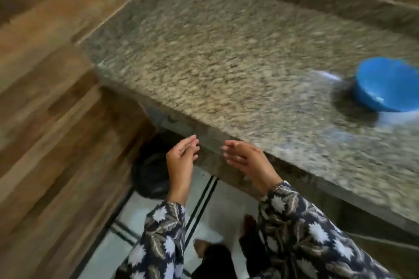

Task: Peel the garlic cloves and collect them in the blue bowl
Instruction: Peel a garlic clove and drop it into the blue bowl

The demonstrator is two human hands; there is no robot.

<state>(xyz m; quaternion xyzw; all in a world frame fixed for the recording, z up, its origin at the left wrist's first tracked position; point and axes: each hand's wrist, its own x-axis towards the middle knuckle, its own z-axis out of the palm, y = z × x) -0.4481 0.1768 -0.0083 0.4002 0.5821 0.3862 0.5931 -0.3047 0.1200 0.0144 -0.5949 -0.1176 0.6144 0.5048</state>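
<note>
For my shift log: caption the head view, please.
Left hand and right hand open, empty, at the granite counter edge; blue bowl far right.

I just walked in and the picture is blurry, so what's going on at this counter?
A person in dark floral-print sleeves stands at a speckled granite countertop. The left hand and right hand hover open in front of its near edge, holding nothing. A round blue bowl sits on the counter far to the right; blur hides what is in it. No garlic is visible.
</note>
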